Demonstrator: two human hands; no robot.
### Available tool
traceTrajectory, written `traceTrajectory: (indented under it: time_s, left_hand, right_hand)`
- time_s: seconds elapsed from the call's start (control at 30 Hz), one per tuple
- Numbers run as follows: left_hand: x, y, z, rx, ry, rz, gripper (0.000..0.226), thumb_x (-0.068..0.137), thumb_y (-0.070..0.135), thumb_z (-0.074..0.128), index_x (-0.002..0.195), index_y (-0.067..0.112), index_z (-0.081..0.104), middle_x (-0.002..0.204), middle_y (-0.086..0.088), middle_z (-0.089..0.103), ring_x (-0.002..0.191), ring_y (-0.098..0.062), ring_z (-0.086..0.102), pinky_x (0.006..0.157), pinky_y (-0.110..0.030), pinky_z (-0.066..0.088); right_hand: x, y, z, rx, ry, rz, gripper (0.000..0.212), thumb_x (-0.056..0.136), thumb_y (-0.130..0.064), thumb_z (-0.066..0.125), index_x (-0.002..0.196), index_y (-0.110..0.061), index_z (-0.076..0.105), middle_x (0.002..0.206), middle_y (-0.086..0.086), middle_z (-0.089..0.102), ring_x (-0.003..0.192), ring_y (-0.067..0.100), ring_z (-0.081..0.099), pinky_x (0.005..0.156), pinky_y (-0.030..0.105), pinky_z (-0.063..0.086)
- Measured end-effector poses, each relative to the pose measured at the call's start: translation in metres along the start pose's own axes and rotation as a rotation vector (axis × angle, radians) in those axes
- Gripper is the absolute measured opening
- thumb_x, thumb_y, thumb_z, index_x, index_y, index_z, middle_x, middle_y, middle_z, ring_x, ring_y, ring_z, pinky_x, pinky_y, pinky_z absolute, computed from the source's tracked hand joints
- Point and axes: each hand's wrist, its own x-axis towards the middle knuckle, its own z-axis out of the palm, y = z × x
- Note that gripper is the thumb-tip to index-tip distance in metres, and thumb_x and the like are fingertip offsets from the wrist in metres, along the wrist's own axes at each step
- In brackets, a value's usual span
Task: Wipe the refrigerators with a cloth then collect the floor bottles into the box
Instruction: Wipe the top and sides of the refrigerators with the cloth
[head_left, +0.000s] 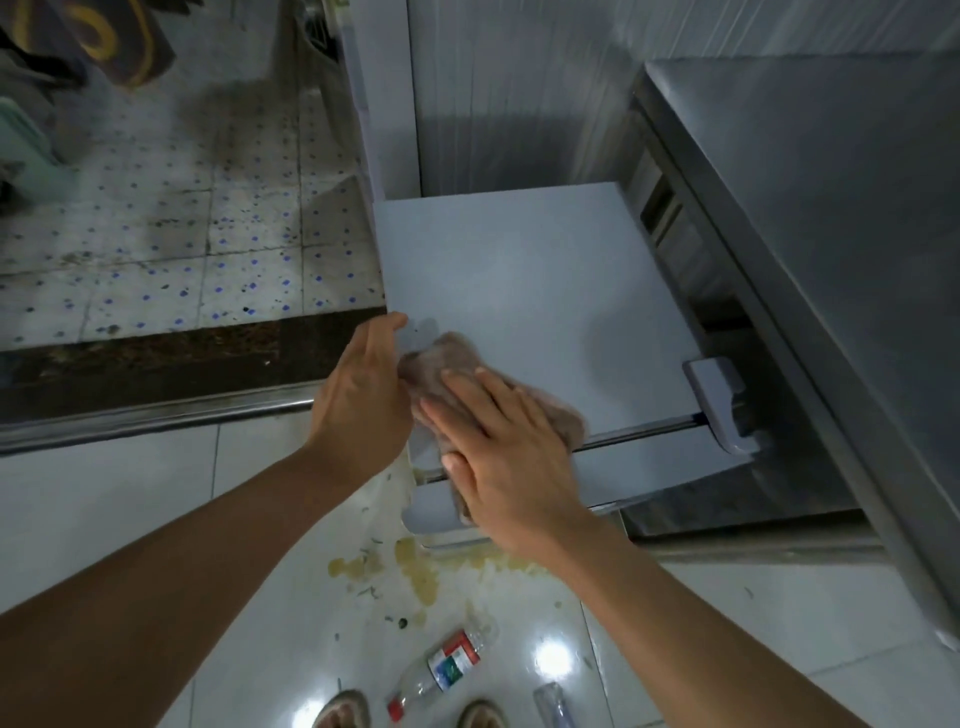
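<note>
On top of the small grey refrigerator (545, 280), near its front left corner, lies the brownish cloth (447, 374), and the right hand (498, 452) presses it flat with straight fingers, so this grip is open and only pushes the cloth. The left hand (363, 384) rests against the left edge of the same refrigerator, fingers relaxed, and holds nothing. I judge that the wiping step is in hand and the collecting is not yet begun. The next move probably calls for sliding the cloth over the remaining top surface, then over the steel refrigerator (810, 249) just beside it on the right. On the floor (130, 509) near the feet lies a clear bottle with a red and green label (441, 670), and a second clear bottle (550, 701) is near it. No box is visible, so I cannot tell what it contains.
</note>
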Motion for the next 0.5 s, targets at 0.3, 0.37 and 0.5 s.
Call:
traceTrajectory:
  time_s: [0.3, 0.37, 0.5]
  left_hand:
    - [-0.055, 0.016, 0.015, 0.138, 0.047, 0.055, 0.048, 0.078, -0.009, 0.048, 0.123, 0.009, 0.05, 0.11, -0.016, 0.06, 0.095, -0.036, 0.058, 0.069, -0.038, 0.044]
    - [-0.067, 0.014, 0.012, 0.09, 0.043, 0.037, 0.049, 0.081, -0.009, 0.048, 0.126, 0.009, 0.045, 0.121, -0.009, 0.06, 0.1, -0.032, 0.061, 0.073, -0.04, 0.049]
    - [-0.08, 0.008, 0.004, 0.025, 0.039, 0.01, 0.06, 0.079, -0.015, 0.046, 0.134, 0.009, 0.035, 0.13, -0.006, 0.055, 0.111, -0.027, 0.058, 0.089, -0.042, 0.049]
  right_hand:
    - [-0.034, 0.108, -0.029, -0.179, 0.02, 0.461, 0.062, 0.094, -0.041, 0.018, 0.147, -0.013, 0.032, 0.155, 0.018, 0.022, 0.141, 0.037, 0.024, 0.114, 0.052, 0.022]
    - [-0.034, 0.081, -0.021, -0.13, 0.03, 0.505, 0.062, 0.092, -0.041, 0.017, 0.148, -0.016, 0.028, 0.157, 0.015, 0.018, 0.143, 0.036, 0.019, 0.114, 0.052, 0.022]
    - [-0.049, 0.0, 0.002, -0.061, 0.03, 0.256, 0.056, 0.098, -0.037, 0.013, 0.151, -0.022, 0.019, 0.159, 0.006, 0.015, 0.147, 0.031, 0.009, 0.116, 0.051, 0.02]
